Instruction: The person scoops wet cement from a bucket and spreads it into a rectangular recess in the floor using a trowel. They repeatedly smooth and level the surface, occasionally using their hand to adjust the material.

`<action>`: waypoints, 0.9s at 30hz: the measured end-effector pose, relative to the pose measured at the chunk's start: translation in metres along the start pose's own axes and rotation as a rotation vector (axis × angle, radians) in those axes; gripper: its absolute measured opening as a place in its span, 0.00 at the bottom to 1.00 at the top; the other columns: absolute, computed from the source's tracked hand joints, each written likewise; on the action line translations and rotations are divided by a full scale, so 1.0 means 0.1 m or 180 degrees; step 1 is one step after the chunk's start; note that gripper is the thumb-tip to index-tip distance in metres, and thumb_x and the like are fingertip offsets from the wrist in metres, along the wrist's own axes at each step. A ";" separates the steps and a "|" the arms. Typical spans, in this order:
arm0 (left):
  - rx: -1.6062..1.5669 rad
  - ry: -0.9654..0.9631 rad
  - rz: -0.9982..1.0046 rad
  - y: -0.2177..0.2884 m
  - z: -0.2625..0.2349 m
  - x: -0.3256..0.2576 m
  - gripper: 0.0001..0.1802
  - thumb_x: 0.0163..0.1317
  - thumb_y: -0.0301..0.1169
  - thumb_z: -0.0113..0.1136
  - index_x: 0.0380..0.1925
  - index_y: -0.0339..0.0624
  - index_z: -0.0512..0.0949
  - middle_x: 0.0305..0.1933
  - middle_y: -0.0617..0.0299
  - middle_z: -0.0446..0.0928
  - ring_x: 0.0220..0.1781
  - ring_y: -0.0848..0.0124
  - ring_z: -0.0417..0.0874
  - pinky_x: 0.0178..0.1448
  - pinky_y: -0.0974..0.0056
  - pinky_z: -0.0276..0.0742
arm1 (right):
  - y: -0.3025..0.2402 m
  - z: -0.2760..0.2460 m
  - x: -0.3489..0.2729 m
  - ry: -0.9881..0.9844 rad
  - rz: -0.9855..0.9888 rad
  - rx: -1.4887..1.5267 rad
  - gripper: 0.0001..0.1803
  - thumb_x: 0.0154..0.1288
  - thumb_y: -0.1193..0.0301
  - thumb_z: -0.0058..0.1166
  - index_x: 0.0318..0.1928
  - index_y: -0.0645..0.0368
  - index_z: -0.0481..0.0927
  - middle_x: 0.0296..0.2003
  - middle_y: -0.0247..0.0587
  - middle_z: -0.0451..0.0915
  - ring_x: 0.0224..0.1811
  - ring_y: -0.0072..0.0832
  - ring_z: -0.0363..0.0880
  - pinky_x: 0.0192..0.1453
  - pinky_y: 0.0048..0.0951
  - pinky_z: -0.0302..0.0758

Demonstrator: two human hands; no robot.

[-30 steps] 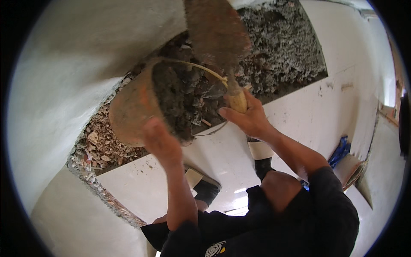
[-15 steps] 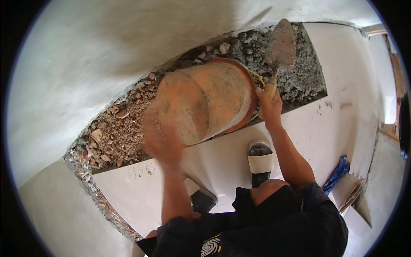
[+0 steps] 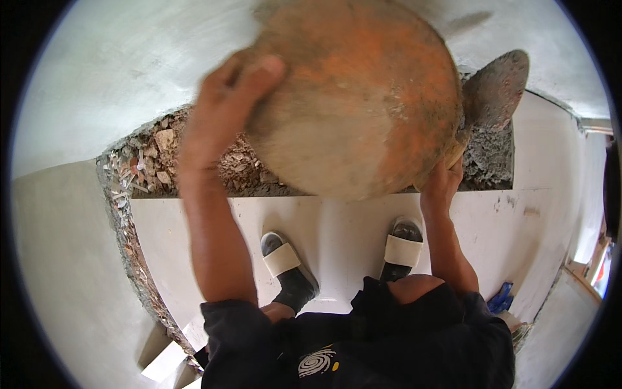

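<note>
An orange bucket (image 3: 356, 110), smeared with dried grey mortar, is raised off the ground and tipped so its round bottom faces me. My left hand (image 3: 230, 97) presses round the left edge of the bottom, its thumb lying over it. At the bucket's lower right, my right hand (image 3: 444, 185) is closed round the handle of a trowel (image 3: 499, 91) and touches the bucket's side. The trowel's mortar-coated blade points up and to the right. The bucket hides its own mouth and most of my right fingers.
Brown rubble (image 3: 236, 165) fills the strip along the wall on the left, and wet grey mortar (image 3: 489, 159) lies at its right end. Large pale tiles (image 3: 337, 220) cover the floor under my feet. A blue cloth-like thing (image 3: 500, 298) lies at lower right.
The bucket has gone from lying on its side on the strip to being lifted, bottom toward me. My left hand has come onto its bottom edge. The trowel has risen with my right hand.
</note>
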State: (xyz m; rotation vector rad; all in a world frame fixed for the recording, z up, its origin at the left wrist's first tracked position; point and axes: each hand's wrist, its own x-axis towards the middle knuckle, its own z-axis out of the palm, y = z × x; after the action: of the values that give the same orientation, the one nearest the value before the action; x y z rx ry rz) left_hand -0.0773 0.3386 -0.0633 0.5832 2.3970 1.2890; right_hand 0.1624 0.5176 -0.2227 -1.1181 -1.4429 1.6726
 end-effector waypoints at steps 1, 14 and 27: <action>-0.0387 -0.0055 0.0403 0.07 -0.21 -0.12 0.47 0.52 0.58 0.65 0.57 0.24 0.70 0.48 0.43 0.79 0.51 0.61 0.80 0.60 0.61 0.71 | -0.03 0.07 -0.07 -0.0038 -0.0016 -0.0064 0.22 0.66 0.60 0.59 0.51 0.63 0.72 0.42 0.39 0.76 0.44 0.23 0.74 0.48 0.26 0.72; -0.0389 0.0605 -0.1284 -2.04 -0.25 -0.65 0.34 0.63 0.54 0.56 0.55 0.33 0.76 0.55 0.49 0.78 0.56 0.60 0.76 0.61 0.60 0.69 | 0.48 0.61 -0.42 -0.1166 0.0076 -0.1266 0.25 0.61 0.63 0.62 0.51 0.66 0.69 0.38 0.50 0.79 0.40 0.40 0.80 0.45 0.37 0.74; -0.2324 0.1109 -0.0459 -1.40 -0.88 -0.96 0.48 0.61 0.65 0.48 0.67 0.35 0.58 0.66 0.48 0.65 0.67 0.55 0.65 0.68 0.48 0.62 | -0.91 0.28 -0.33 -0.1833 -0.1106 -0.0624 0.27 0.56 0.58 0.65 0.50 0.59 0.73 0.41 0.51 0.71 0.44 0.45 0.74 0.51 0.41 0.71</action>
State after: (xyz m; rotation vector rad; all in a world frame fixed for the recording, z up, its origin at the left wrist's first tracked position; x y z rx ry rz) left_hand -0.0650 0.1586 -0.1248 -0.0315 1.9227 2.1589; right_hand 0.1464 0.4927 -0.1262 -0.4382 -2.0573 1.6922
